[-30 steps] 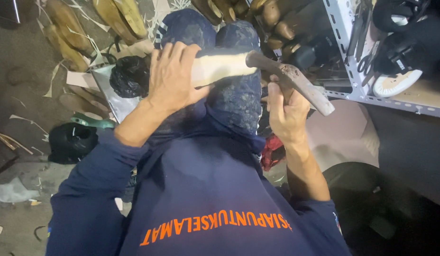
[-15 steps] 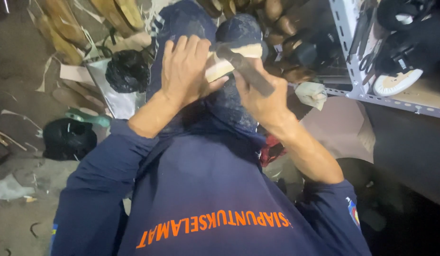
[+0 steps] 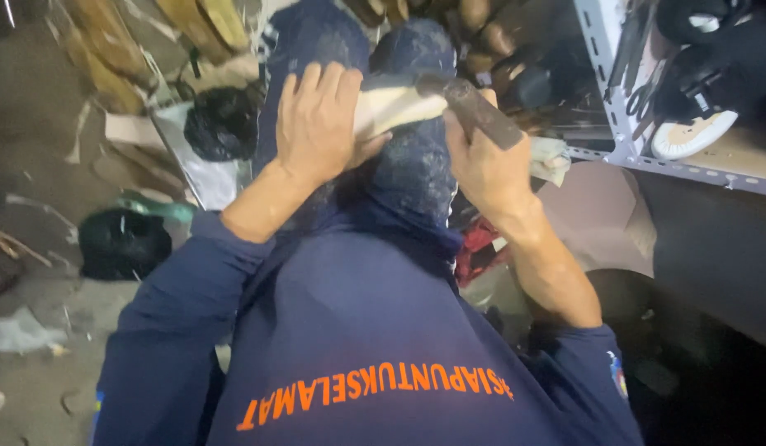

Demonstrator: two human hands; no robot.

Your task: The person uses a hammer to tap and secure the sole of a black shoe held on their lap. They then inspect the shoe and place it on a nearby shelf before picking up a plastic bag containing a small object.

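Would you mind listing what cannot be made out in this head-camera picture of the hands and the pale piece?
- Pale piece: its near end is hidden under the left hand.
- Dark tool: its grip is covered by the right hand; its working end is blurred.
- Knees: the hands hide where the piece rests on them.
- Metal shelf: cut off by the right and top edges; its contents are dim.

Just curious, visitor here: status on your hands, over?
Left hand pressing pale piece on knee. Right hand gripping dark tool against it. Nothing in the way.
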